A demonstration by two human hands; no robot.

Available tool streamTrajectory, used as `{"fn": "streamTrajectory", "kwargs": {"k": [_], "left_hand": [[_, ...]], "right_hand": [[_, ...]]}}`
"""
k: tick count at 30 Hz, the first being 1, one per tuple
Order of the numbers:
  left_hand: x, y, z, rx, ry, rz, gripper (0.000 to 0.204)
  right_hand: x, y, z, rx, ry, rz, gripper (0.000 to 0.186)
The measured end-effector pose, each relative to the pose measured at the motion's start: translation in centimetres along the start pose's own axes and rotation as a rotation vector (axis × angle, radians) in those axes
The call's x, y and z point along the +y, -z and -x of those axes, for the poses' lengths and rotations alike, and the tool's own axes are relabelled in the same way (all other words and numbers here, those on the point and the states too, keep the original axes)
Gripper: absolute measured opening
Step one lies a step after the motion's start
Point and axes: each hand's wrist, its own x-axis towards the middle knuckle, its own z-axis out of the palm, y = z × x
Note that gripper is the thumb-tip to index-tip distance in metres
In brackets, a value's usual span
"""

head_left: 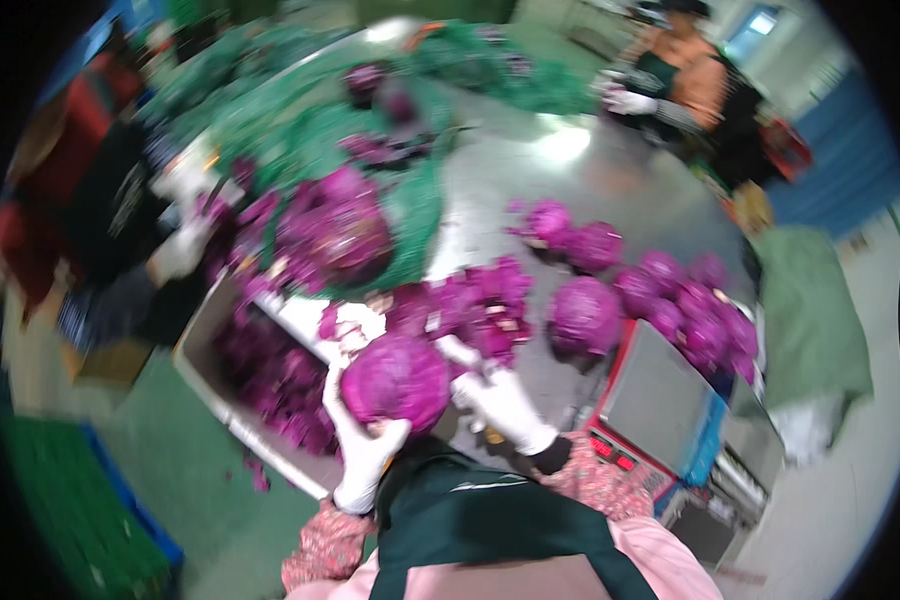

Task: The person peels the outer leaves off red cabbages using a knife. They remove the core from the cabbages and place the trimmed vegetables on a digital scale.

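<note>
My left hand, in a white glove, grips a round red cabbage from its left and underside, in front of my dark green apron. To the right of the cabbage is my white-gloved right hand, its fingers partly curled and blurred. What it holds, if anything, I cannot make out. Loose purple cabbage leaves lie on the metal table just beyond both hands. Left of my left hand, a pale bin holds a heap of purple leaves.
Whole red cabbages gather at the right, beside a red-framed scale. Green netting covers the table's far left, with more cabbage on it. One person works at the left, another at the far right. A green sack stands right.
</note>
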Motion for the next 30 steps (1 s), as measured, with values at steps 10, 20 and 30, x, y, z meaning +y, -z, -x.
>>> {"fn": "streamTrajectory", "kwargs": {"k": [10, 20, 30], "left_hand": [[2.2, -23.9, -4.6, -0.760, 0.510, 0.573, 0.080], [-7.9, -51.5, -9.4, -0.687, -0.503, -0.571, 0.100], [-3.0, -36.6, -5.2, -0.688, -0.576, -0.295, 0.067]], "right_hand": [[-2.9, 16.4, 10.2, 0.754, 0.175, 0.254, 0.051], [-1.4, 27.6, 14.5, 1.006, 0.182, -0.116, 0.040], [-1.3, 22.5, 9.6, 0.935, 0.258, -0.078, 0.032]]}}
